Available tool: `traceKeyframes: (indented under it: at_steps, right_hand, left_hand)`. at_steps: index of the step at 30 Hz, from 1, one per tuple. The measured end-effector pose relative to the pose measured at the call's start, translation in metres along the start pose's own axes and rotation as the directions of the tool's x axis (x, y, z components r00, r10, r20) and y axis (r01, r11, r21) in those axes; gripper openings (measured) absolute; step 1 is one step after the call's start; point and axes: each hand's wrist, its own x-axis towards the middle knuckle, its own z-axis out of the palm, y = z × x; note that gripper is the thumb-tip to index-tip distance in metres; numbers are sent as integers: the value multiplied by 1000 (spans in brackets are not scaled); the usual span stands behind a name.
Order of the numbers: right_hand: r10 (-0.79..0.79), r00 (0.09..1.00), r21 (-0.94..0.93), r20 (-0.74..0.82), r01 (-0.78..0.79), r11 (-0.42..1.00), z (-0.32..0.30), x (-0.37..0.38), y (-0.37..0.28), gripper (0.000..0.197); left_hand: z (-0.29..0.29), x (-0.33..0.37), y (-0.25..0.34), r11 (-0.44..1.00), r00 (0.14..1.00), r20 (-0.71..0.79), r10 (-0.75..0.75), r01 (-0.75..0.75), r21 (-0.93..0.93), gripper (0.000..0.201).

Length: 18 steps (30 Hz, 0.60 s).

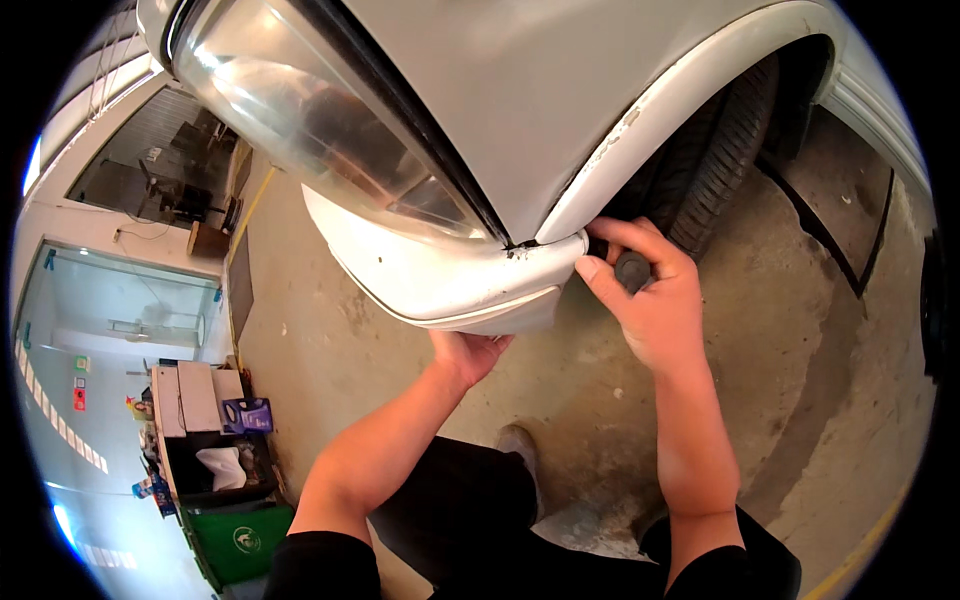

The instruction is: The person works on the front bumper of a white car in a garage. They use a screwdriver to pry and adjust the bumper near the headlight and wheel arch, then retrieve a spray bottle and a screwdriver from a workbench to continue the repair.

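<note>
The white front bumper (pixel 430 285) of a car wraps round below a clear headlight (pixel 330 140), its end meeting the wheel arch. My right hand (pixel 645 290) is closed at that end, with the thumb by the bumper's edge and fingertips reaching behind it. Held in the same hand is a dark round-ended handle (pixel 632 270); the rest of it is hidden. From below, my left hand (pixel 468 355) touches the bumper's lower edge, palm up, its fingers mostly hidden beneath. Paint is chipped along the white arch trim (pixel 625 125) and near the bumper's corner.
A tyre (pixel 725 150) sits inside the wheel arch. On the left stand a green bin (pixel 235 540) and a shelf or cart with boxes and a purple jug (pixel 247 415). My shoe (pixel 518 445) rests on the stained concrete floor (pixel 300 290).
</note>
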Motion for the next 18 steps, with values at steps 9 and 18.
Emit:
traceKeyframes:
  at_steps: [9, 18]
  right_hand:
    - [-9, 998, 123, 56, 2, 992, 1, 4, 4, 23]
    - [75, 996, 134, 38, -80, 988, 2, 4, 0, 21]
  left_hand:
    - [2, 0, 1, 999, 1000, -23, -9, 9, -31, 72]
    - [24, -5, 2, 996, 999, 38, -36, 39, -79, 64]
